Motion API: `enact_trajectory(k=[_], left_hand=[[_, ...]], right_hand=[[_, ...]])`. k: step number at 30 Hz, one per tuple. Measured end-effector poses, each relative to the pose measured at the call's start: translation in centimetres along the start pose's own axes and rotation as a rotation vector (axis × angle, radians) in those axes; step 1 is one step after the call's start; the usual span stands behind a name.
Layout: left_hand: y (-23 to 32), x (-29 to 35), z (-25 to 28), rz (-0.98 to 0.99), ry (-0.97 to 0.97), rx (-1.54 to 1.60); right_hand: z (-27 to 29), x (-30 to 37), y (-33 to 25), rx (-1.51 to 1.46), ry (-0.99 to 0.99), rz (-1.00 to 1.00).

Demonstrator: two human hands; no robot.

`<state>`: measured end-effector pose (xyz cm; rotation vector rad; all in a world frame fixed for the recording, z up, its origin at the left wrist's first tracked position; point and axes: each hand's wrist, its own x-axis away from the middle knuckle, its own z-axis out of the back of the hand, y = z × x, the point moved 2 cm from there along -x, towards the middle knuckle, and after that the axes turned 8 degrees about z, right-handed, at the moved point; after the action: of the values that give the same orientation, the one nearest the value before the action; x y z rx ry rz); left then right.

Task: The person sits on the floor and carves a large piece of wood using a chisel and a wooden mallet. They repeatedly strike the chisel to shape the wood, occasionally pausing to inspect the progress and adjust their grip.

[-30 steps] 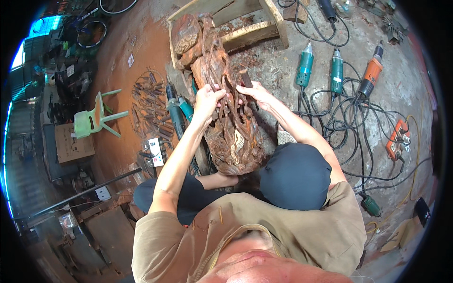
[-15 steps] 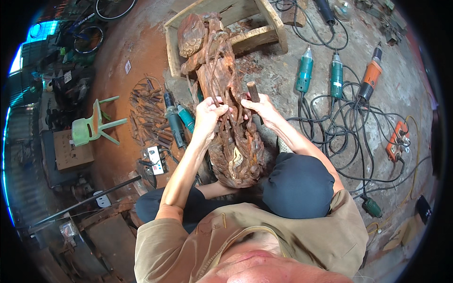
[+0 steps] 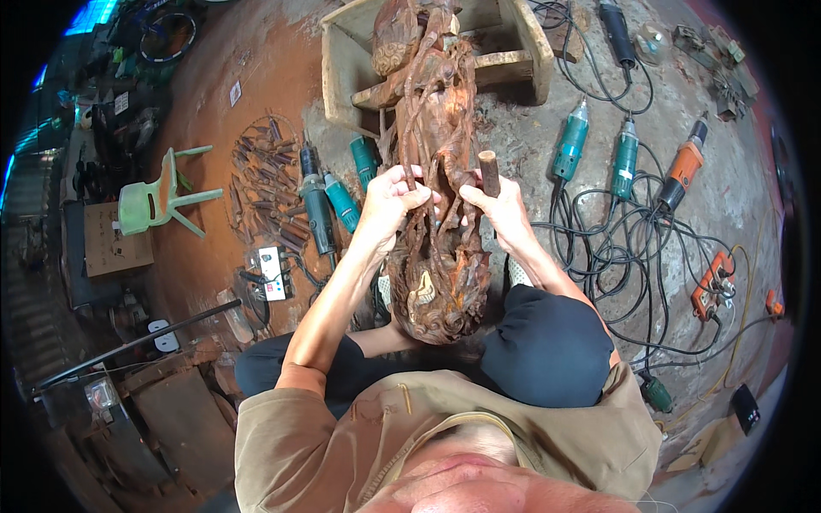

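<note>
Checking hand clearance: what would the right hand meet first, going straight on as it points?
The carved wood piece: the right hand seems to have its thumb on it, though depth is unclear.

a long wood carving point(image 3: 446, 162) in dark brown and reddish tones lies lengthwise, its far end over a pale wooden frame point(image 3: 537, 51). a rounded, scroll-cut lump sits at the far left. thin, root-like strands run down its length, with narrow gaps between them around the middle. the near end is broad and densely carved with curls, with one pale, cream-coloured patch toward the left. the left grip point(image 3: 389, 205) pinches a strand; the right grip point(image 3: 503, 209) touches the opposite edge and holds a short, round stick point(image 3: 489, 171), dark-sided with a light, flat top.
</note>
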<state>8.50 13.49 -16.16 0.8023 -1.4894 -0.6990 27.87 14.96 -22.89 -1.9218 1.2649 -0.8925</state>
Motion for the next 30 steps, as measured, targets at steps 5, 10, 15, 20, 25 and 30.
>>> enact_trajectory(k=[5, 10, 15, 20, 25, 30], left_hand=[[0.3, 0.7, 2.1, 0.0, -0.026, -0.006], [1.0, 1.0, 2.4, -0.001, -0.004, 0.01], [0.9, 0.6, 3.2, -0.035, 0.147, -0.032], [1.5, 0.8, 2.7, -0.097, 0.105, -0.184], [0.9, 0.1, 1.8, -0.099, 0.122, -0.182], [1.1, 0.4, 1.5, -0.072, 0.165, -0.187]], right_hand=[[-1.8, 0.4, -0.2, 0.041, -0.023, -0.038], [-1.9, 0.3, 1.0, 0.201, -0.113, 0.016], [-3.8, 0.7, -2.0, 0.186, -0.28, -0.016], [-2.6, 0.1, -1.2, 0.173, -0.347, -0.044], [0.1, -0.5, 0.8, 0.052, -0.345, -0.088], [6.6, -2.7, 2.2, 0.12, 0.03, -0.014]])
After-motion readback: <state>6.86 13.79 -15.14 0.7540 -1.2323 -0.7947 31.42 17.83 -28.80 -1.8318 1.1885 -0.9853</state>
